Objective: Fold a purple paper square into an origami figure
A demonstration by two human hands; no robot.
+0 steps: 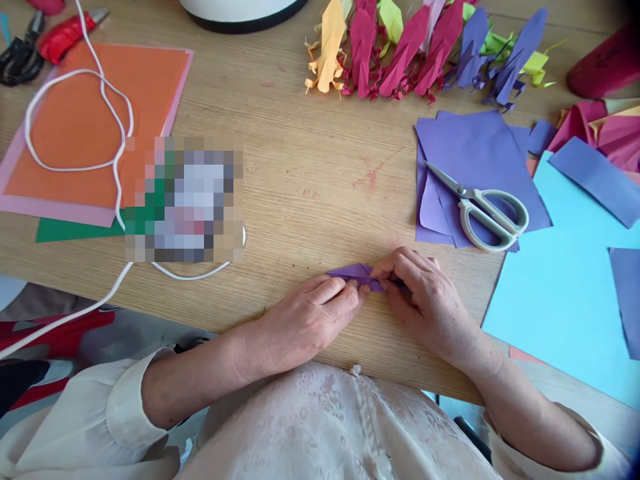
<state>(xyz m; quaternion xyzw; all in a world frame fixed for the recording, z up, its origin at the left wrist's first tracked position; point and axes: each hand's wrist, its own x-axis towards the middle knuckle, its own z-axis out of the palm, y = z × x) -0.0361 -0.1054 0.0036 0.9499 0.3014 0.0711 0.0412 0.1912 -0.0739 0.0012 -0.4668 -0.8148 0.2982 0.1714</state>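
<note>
A small folded piece of purple paper (354, 271) is held between both hands near the table's front edge. My left hand (320, 313) pinches it from the left and below, fingers bent together. On the right, my right hand (425, 300) grips the paper's other end between thumb and fingers, which hide part of it. Scissors with pale grey handles (493, 213) lie on a stack of purple sheets (480, 147) to the right of the hands.
Several folded paper figures (410, 50) stand at the back. Orange sheets (150, 87), a white cable (120, 153) and a pixelated object (195, 200) lie left. At right are a light blue sheet (565, 287), purple pieces (600, 180) and a dark red container (607, 63).
</note>
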